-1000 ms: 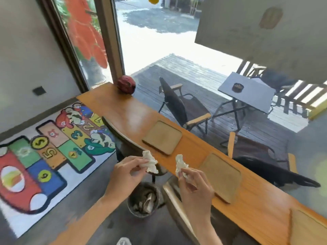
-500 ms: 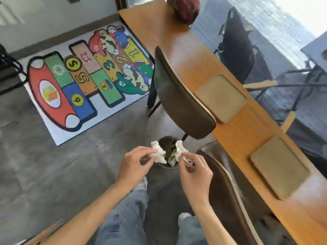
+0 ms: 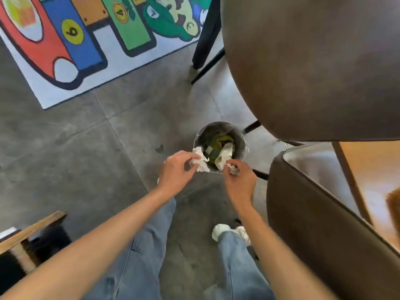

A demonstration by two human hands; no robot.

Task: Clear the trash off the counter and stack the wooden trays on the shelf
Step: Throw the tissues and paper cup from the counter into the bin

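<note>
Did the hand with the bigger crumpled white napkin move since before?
Yes. The left hand went from up beside the wooden counter down to the rim of the small round metal trash bin, its crumpled white napkin over the edge.

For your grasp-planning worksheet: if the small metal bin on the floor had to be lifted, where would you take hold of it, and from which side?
Take the metal bin by its open rim, from the floor side on the left. It stands upright and round, so a grip over the rim edge fits. Chair backs crowd its right and far sides, and both hands, left hand and right hand, already hover at its near edge.
</note>
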